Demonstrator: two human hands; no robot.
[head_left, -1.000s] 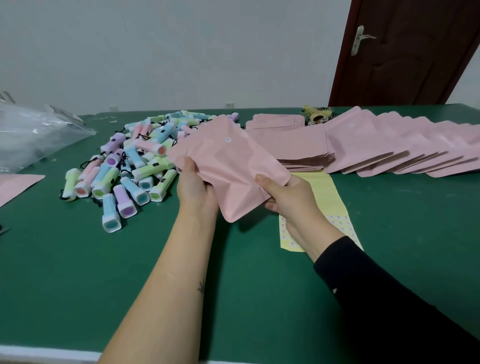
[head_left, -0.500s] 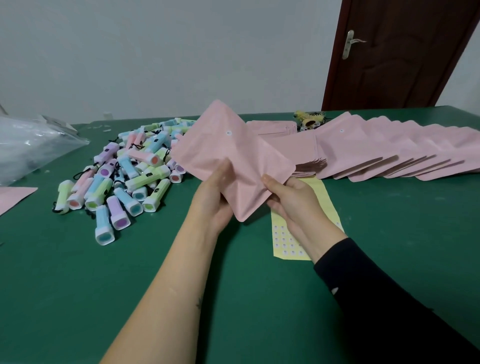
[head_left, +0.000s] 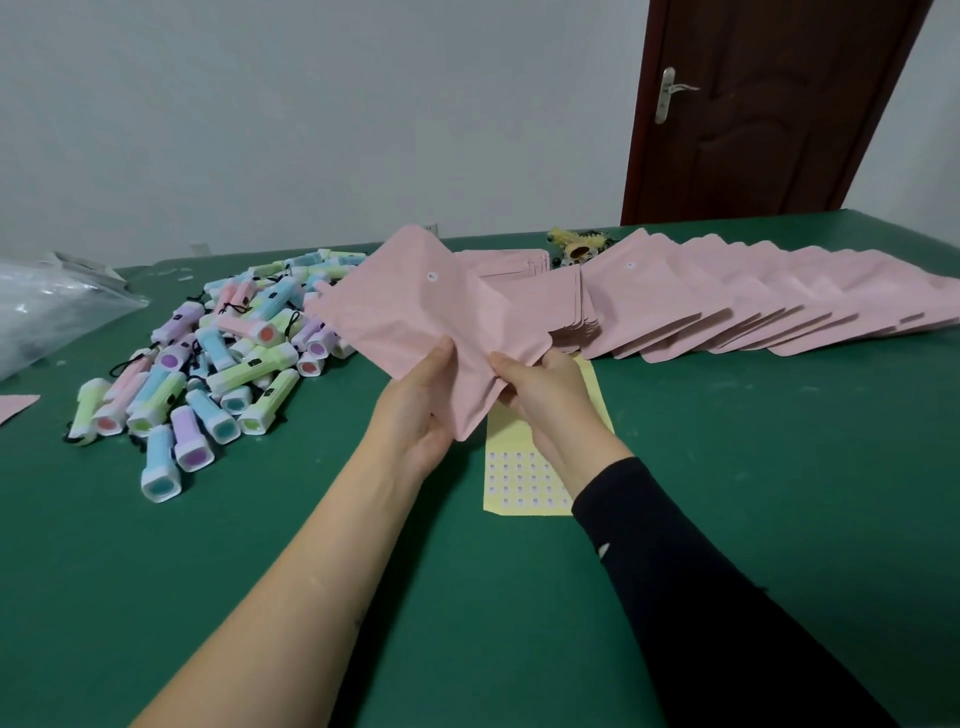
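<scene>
A flat pink pouch (head_left: 415, 317) with a small white dot near its top hangs tilted above the green table (head_left: 727, 467). My left hand (head_left: 421, 410) grips its lower edge, thumb on the front. My right hand (head_left: 545, 389) pinches the same edge from the right, close beside the left thumb. A pile of pastel toy flashlights (head_left: 218, 358) lies on the table to the left. Under my right hand lies a yellow sticker sheet (head_left: 519, 478) with small round stickers.
A stack of pink pouches (head_left: 550, 306) sits behind the held one, and a fanned row of pink pouches (head_left: 769, 306) runs to the right. A clear plastic bag (head_left: 47, 312) lies at far left. A dark door (head_left: 769, 104) stands behind the table.
The pouch has been lifted and tilted up. My hands slid closer together along its lower edge. The view shifted a little to the right.
</scene>
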